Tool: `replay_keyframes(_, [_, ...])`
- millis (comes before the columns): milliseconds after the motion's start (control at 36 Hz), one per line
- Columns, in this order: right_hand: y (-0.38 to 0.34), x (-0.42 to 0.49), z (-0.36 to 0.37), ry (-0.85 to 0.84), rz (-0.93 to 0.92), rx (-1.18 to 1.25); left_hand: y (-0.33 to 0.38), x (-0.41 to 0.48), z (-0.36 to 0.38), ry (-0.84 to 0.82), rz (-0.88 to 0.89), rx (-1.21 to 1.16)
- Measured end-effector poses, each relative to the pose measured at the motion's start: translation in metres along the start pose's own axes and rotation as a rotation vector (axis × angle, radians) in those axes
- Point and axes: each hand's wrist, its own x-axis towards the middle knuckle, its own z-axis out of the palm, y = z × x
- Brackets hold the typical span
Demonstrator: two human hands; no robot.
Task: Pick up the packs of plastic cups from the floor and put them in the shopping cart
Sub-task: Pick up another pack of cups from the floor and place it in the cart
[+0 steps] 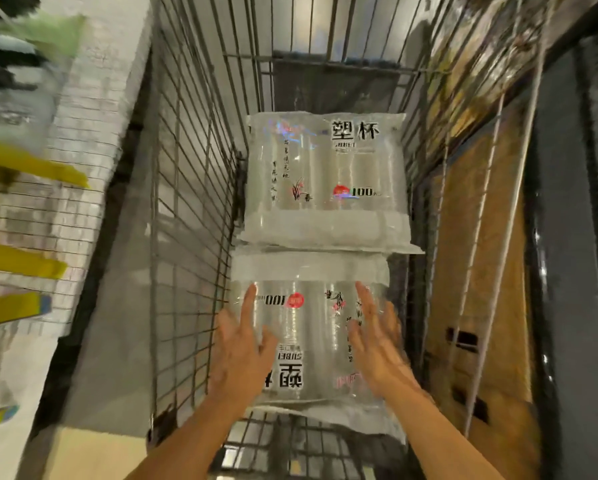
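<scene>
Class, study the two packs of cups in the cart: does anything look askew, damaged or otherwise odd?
Only orientation: the near pack lies turned end for end against the far pack, so its print reads upside down from this view. No tear or spill shows on either.

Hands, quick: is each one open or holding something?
Left hand: open, fingers straight over the near pack of cups, gripping nothing.
Right hand: open too, fingers straight over the same pack.
</scene>
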Motion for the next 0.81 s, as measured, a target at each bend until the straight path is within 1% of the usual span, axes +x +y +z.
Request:
replay_keyframes(56, [0.002,-0.001,-0.004,-0.014,0.005,0.043,0.002,0.0,0.0,0.003,0.009,-0.019])
replay_keyframes(111, [0.002,-0.002,-0.009,-0.049,-0.014,0.035,0.005,0.001,-0.002,-0.013,0.008,-0.047])
replay_keyframes(222, [-0.014,-0.008,-0.026,-0.099,0.01,-0.036,0.017,-0.006,-0.019,-0.103,-0.033,-0.067])
replay_keyframes(306, [-0.035,-0.02,-0.049,-0.155,0.07,-0.145,0.028,-0.011,-0.048,-0.17,-0.009,0.039])
replay_keyframes(361, [-0.048,-0.025,-0.071,-0.167,0.037,-0.242,0.041,-0.01,-0.074,-0.175,0.014,0.119])
replay_keyframes(417, [-0.068,-0.027,-0.1,-0.175,-0.004,-0.286,0.06,-0.005,-0.106,-0.178,0.052,0.184])
replay_keyframes(472, [-0.103,-0.034,-0.137,-0.153,-0.052,-0.32,0.086,-0.005,-0.147,-0.205,0.113,0.218])
replay_keyframes(556, [-0.158,-0.05,-0.187,-0.055,-0.132,-0.396,0.122,-0.008,-0.207,-0.165,0.213,0.208])
replay_keyframes(639, [-0.212,-0.082,-0.231,0.027,-0.206,-0.468,0.154,-0.026,-0.271,-0.037,0.317,0.264])
replay_keyframes(694, [-0.244,-0.101,-0.255,0.061,-0.264,-0.504,0.174,-0.042,-0.306,0.02,0.377,0.314])
replay_keyframes(806, [-0.305,-0.132,-0.299,0.117,-0.377,-0.599,0.204,-0.074,-0.368,0.122,0.431,0.378])
